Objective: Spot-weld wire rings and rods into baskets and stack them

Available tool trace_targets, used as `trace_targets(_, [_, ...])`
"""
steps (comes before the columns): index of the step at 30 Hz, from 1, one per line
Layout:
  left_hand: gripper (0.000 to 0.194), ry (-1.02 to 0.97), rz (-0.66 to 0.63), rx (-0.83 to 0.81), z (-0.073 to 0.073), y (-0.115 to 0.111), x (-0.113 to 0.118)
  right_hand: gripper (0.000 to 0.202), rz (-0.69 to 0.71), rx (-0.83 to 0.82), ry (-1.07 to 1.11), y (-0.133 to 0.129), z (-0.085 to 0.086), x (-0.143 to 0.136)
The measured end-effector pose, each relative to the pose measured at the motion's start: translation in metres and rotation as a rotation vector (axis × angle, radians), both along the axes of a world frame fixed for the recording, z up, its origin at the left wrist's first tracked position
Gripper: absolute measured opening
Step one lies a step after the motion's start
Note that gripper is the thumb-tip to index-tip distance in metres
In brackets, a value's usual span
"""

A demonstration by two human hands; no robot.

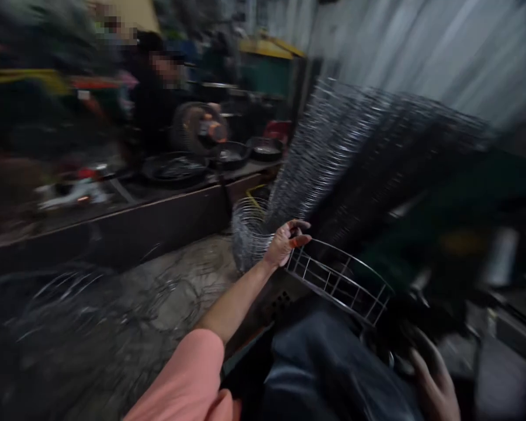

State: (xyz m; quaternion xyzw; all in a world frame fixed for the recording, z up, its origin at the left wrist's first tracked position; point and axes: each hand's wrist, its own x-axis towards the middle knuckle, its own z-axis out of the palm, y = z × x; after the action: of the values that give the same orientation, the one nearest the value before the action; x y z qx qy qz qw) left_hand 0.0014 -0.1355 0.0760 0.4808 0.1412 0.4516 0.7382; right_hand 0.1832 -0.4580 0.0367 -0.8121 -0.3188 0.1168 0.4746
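Extended to the centre, my left hand [284,241] is closed on the left end of a curved wire grid rack [339,275], thumb and forefinger at its edge. The rack is silver, with a curved outer rim and crossing wires, and it lies above my dark-clothed leg. At the lower right, my right hand [433,371] is blurred; its fingertips run into a dark area near the rack's right end, and what they touch cannot be made out. Behind the rack leans a tall stack of wire racks [328,146].
Coiled wire rings [249,234] stand left of the stack. A person [153,99] sits behind a long bench [179,213] bearing round dark pans [175,168]. Loose wire [175,298] litters the floor at left. Blurred machinery [499,316] stands at the right.
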Motion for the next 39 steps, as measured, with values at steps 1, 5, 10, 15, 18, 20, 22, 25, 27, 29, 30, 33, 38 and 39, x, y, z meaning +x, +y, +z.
trace_targets(1, [0.043, 0.019, -0.097, -0.081, -0.001, -0.015, 0.011, 0.048, -0.037, 0.021, 0.029, -0.01, 0.005, -0.005])
trace_targets(5, [0.043, 0.171, -0.364, -0.312, -0.012, -0.062, 0.052, 0.051, 0.127, 0.145, 0.309, -0.038, 0.032, -0.026])
trace_targets(10, [0.044, 0.313, -0.467, -0.195, -0.028, -0.082, 0.088, 0.036, -0.117, 0.332, 0.699, -0.051, 0.036, -0.051])
trace_targets(15, [0.041, 0.387, -0.225, 0.138, -0.031, -0.113, 0.079, 0.041, -0.369, 0.498, 0.686, -0.054, 0.026, -0.053])
trace_targets(18, [0.045, 0.469, -0.446, 0.176, -0.027, -0.153, 0.063, 0.039, -0.418, 0.587, 0.64, -0.043, 0.02, -0.064])
trace_targets(20, [0.052, 0.533, -0.615, 0.141, -0.026, -0.179, 0.056, 0.037, -0.402, 0.642, 0.616, -0.031, 0.012, -0.073])
trace_targets(22, [0.058, 0.575, -0.708, 0.107, -0.026, -0.198, 0.056, 0.037, -0.381, 0.671, 0.627, -0.023, 0.0, -0.079])
trace_targets(25, [0.06, 0.638, -0.732, 0.096, -0.03, -0.213, 0.062, 0.035, -0.275, 0.504, 0.552, -0.038, -0.017, -0.07])
trace_targets(27, [0.059, 0.693, -0.725, 0.079, -0.032, -0.216, 0.067, 0.03, -0.273, 0.296, 0.317, -0.072, -0.019, -0.047])
trace_targets(29, [0.06, 0.729, -0.709, 0.04, -0.035, -0.215, 0.07, 0.027, -0.455, 0.111, 0.038, -0.123, -0.011, -0.01])
trace_targets(30, [0.061, 0.738, -0.7, 0.021, -0.035, -0.215, 0.071, 0.028, -0.59, 0.012, -0.048, -0.153, -0.003, 0.013])
trace_targets(33, [0.065, 0.774, -0.671, -0.016, -0.037, -0.213, 0.07, 0.033, -0.976, -0.535, -0.281, -0.24, 0.024, 0.079])
trace_targets(38, [0.056, 0.776, -0.711, -0.066, -0.042, -0.209, 0.069, 0.022, -0.884, -0.726, -0.318, -0.318, 0.051, 0.136])
trace_targets(39, [0.054, 0.77, -0.716, -0.067, -0.043, -0.208, 0.07, 0.017, -0.814, -0.768, -0.322, -0.322, 0.051, 0.14])
